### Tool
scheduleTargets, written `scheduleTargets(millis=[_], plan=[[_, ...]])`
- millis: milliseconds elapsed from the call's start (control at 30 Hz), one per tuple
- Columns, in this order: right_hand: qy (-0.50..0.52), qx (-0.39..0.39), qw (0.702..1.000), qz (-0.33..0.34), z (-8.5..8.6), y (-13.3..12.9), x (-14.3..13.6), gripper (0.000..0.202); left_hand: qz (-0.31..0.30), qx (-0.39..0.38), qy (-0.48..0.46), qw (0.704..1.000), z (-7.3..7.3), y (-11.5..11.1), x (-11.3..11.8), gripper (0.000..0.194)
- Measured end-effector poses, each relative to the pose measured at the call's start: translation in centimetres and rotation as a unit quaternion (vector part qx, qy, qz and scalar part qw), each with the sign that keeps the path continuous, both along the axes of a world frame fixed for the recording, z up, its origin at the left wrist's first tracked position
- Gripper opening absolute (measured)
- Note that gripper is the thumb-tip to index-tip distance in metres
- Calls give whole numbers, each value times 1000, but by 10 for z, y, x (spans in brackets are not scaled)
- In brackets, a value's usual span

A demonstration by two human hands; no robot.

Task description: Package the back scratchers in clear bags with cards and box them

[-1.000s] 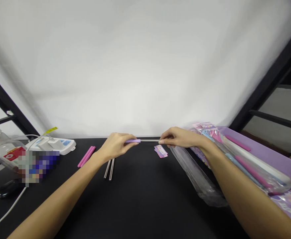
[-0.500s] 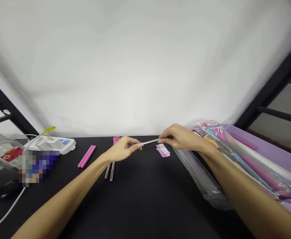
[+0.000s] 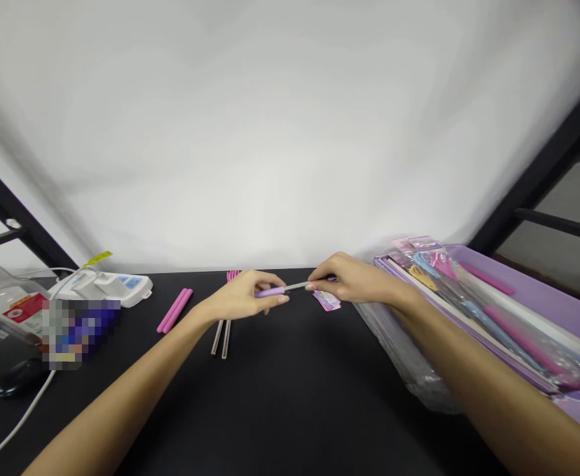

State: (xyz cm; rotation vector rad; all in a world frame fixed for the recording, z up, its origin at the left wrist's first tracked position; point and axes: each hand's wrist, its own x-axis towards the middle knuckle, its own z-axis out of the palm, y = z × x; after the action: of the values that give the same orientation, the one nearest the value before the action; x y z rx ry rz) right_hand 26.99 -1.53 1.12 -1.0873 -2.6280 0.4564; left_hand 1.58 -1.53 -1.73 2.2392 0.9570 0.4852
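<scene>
My left hand [image 3: 238,294] is closed around the purple handle of a slim metal rod [image 3: 297,285]. The rod lies level above the black table, with its silver part reaching to the right. At that other end my right hand [image 3: 350,281] pinches it between thumb and fingers, hiding the tip. Just under the right hand rest small pink and purple printed cards [image 3: 327,302]. Behind and below the left hand lie metal rods [image 3: 220,340] with pink cords [image 3: 232,275] at their far end, partly covered by the hand. Two pink sticks [image 3: 175,311] lie farther left.
At right a purple box [image 3: 542,297] holds bagged coloured rods, with clear plastic sleeves [image 3: 403,357] beside it. At left are a white power strip [image 3: 134,287], a clear plastic jar [image 3: 2,297], a black mouse [image 3: 17,378] and a white cable. A white wall backs the table.
The purple handle now shows between my left fingers, where mostly the silver part was visible. My right hand has moved slightly left, closer to the left hand, and covers more of the cards.
</scene>
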Motion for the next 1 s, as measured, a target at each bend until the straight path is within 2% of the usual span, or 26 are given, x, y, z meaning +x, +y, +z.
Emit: scheduleTargets(millis=[67,167,267,333,467,633,800,1000], plan=[[16,-30,999,-11,-1,4,5,35,21,155,18,988,-3,2,-2,29],[40,-60,997,-18,-3,9,12,37,36,357,48,932,-10,6,-6,28],[64,-84,994,-13,-5,11,16,39,29,447,63,892,-15,6,-5,30],[78,-88,993,-14,-6,12,16,39,30,457,60,887,-15,4,-3,30],[94,-60,993,-27,-12,14,14,39,38,404,40,913,-11,-1,1,28],[97,0,995,-6,-18,14,8,36,39,308,43,950,-3,-5,3,35],[76,70,995,13,-15,8,1,31,39,149,1,988,4,-7,5,42],[13,164,986,28,-2,-3,-2,33,47,-20,-78,996,4,-3,6,43]])
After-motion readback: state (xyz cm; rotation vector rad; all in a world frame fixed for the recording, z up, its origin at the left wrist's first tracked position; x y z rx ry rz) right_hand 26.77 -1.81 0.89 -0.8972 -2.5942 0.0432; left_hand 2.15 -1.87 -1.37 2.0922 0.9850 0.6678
